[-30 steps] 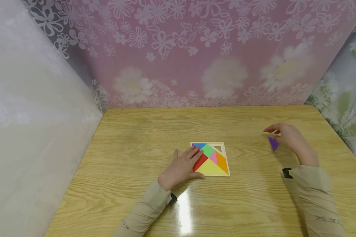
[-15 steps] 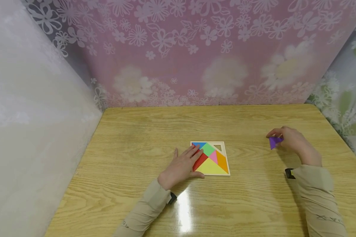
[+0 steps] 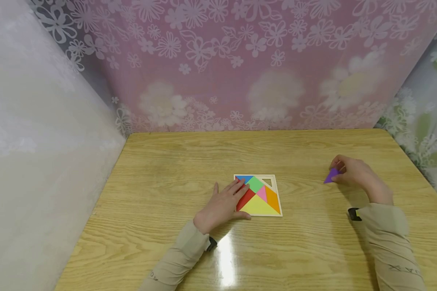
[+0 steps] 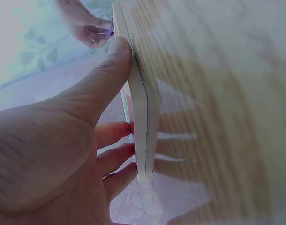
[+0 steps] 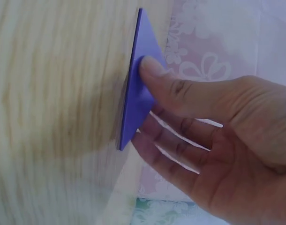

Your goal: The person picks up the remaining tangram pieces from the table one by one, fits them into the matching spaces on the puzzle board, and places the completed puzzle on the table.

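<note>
A tangram board [image 3: 258, 215] with a pale wooden frame lies on the table. Red, blue, green, pink, orange and yellow pieces fill most of it, and one triangular gap shows at its far right corner. My left hand [image 3: 221, 206] rests over the board's left side with fingers spread, its thumb along the near edge [image 4: 139, 89]. Out to the right, my right hand [image 3: 355, 174] pinches a purple triangle [image 3: 330, 177] between thumb and fingers. In the right wrist view the purple triangle [image 5: 142, 42] stands tilted on edge close to the tabletop.
The wooden table [image 3: 167, 169] reaches back to a pink floral curtain [image 3: 218, 68]. A pale sheet [image 3: 51, 161] hangs on the left, and a flowered cloth [image 3: 422, 117] borders the right side. A bright reflection lies on the near tabletop.
My right hand has closed its thumb and fingers on the purple triangle and turned it, its tip now pointing toward the lower left. The left hand and board have stayed in place.
</note>
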A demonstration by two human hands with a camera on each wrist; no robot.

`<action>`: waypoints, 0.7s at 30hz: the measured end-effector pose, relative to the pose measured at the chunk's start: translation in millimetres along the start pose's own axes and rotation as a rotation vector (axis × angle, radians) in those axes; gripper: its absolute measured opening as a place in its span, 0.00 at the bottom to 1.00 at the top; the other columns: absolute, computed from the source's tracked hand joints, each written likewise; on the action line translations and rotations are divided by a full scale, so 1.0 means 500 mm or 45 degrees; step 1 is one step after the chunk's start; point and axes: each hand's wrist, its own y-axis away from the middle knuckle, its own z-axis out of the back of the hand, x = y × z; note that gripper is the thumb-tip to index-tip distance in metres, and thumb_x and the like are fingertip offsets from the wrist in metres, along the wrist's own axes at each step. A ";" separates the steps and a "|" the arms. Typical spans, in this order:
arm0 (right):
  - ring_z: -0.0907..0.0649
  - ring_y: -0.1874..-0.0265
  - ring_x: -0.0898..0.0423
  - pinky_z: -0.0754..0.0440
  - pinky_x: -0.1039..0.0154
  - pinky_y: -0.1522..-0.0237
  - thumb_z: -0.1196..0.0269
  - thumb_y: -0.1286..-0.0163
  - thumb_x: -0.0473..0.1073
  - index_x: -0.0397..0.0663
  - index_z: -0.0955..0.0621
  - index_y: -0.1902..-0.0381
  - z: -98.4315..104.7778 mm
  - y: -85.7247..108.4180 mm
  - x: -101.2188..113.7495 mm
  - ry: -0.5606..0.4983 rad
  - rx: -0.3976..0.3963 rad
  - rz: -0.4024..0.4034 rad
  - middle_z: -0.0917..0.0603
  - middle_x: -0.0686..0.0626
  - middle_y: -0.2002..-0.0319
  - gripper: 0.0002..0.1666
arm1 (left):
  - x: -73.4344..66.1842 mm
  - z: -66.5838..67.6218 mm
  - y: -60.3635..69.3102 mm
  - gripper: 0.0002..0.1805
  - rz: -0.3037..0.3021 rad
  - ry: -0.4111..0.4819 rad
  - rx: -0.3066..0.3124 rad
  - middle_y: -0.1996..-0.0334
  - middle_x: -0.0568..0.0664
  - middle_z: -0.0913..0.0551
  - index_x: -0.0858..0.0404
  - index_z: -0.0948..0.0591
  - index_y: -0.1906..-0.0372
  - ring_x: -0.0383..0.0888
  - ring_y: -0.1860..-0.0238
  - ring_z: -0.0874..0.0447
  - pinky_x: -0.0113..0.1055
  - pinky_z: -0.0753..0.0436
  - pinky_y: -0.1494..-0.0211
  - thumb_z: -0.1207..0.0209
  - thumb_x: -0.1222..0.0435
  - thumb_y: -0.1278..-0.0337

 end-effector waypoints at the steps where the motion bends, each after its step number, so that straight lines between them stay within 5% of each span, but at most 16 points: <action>1: 0.18 0.54 0.31 0.23 0.39 0.54 0.31 0.35 0.34 0.35 0.23 0.52 -0.001 0.000 0.002 -0.008 -0.009 0.005 0.18 0.30 0.54 0.17 | 0.000 0.000 0.000 0.51 0.001 -0.002 -0.001 0.19 0.46 0.47 0.54 0.41 0.19 0.46 0.19 0.50 0.71 0.45 0.28 0.39 0.36 0.42; 12: 0.16 0.57 0.37 0.17 0.50 0.62 0.37 0.27 0.36 0.37 0.19 0.47 -0.004 -0.012 0.040 -0.050 -0.065 0.072 0.16 0.37 0.56 0.14 | 0.003 -0.004 -0.001 0.51 -0.009 -0.019 -0.012 0.19 0.47 0.46 0.55 0.40 0.20 0.46 0.19 0.49 0.71 0.44 0.28 0.39 0.36 0.42; 21: 0.13 0.61 0.45 0.12 0.57 0.67 0.36 0.27 0.37 0.37 0.19 0.46 -0.039 -0.031 0.114 -0.290 -0.108 0.094 0.18 0.35 0.52 0.15 | 0.002 -0.002 -0.001 0.51 -0.009 -0.018 -0.009 0.19 0.47 0.46 0.55 0.41 0.19 0.46 0.19 0.50 0.70 0.44 0.28 0.39 0.36 0.42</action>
